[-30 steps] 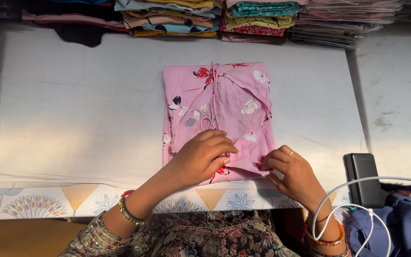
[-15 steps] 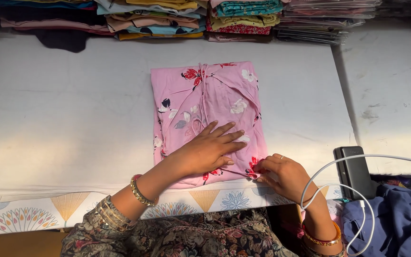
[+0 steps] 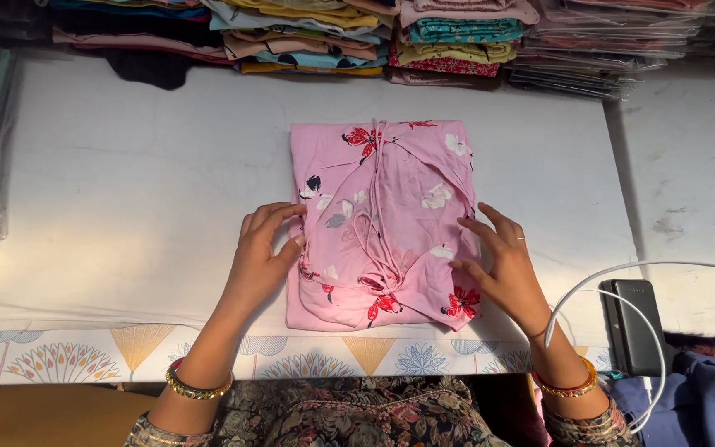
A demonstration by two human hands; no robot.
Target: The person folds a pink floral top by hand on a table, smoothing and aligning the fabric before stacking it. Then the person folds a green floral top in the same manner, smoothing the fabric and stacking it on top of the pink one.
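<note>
- Near edge: patterned border of the table cover [image 3: 68,360] is running along the front; a dark phone-like device [image 3: 635,324] with a white cable [image 3: 606,285] is sitting at the right.
- Left hand [image 3: 260,258] is lying flat, fingers spread, pressing the left edge of the pink floral garment [image 3: 382,223] — not pinching anything.
- Right hand [image 3: 502,266] is doing the same on the right edge, open, fingertips on the cloth.
- Garment is sitting mid-table on the white sheet [image 3: 126,190], already folded into a compact rectangle — drawstrings lying on top, bottom corners looking loose.
- Judging by this: folding is nearly finished, squaring the sides is remaining.
- Far: stacks of folded clothes [image 3: 333,33] are lining the back.
</note>
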